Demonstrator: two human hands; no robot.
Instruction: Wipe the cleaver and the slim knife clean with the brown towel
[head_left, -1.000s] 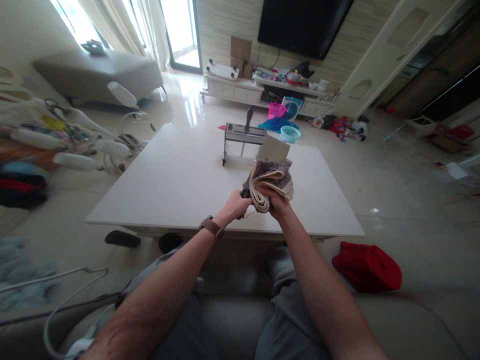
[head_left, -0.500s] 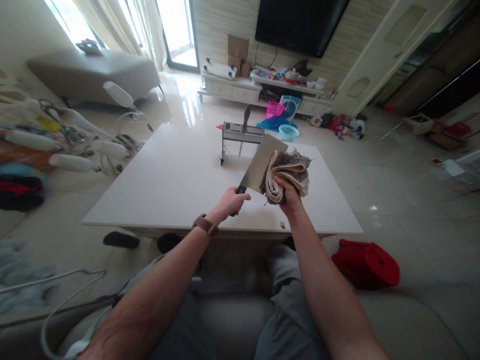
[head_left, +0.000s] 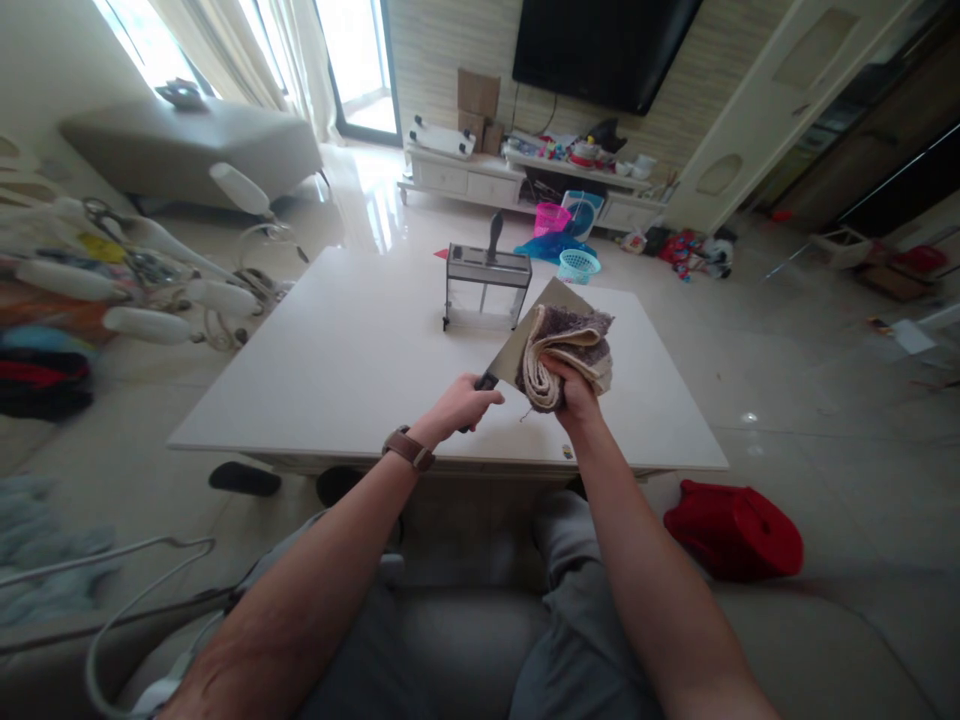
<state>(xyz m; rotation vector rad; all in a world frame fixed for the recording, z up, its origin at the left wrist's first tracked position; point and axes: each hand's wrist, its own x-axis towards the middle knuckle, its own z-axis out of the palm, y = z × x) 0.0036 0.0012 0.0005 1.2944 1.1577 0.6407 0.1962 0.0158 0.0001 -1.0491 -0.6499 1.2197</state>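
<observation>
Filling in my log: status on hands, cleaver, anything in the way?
Left hand gripping cleaver. Right hand holding folded cloth, partly hiding blade. Clear-sided holder on table beyond, apart from hands.

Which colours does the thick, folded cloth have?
The thick, folded cloth is purplish-brown and beige, in the head view.

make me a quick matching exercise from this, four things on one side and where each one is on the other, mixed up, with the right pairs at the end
Things
1. cleaver
2. folded cloth
3. clear-sided stand
4. pink basket

Places
A. upright on the white table
B. in the right hand
C. by the low white cabinet
D. in the left hand

Right pairs
1-D, 2-B, 3-A, 4-C
</observation>
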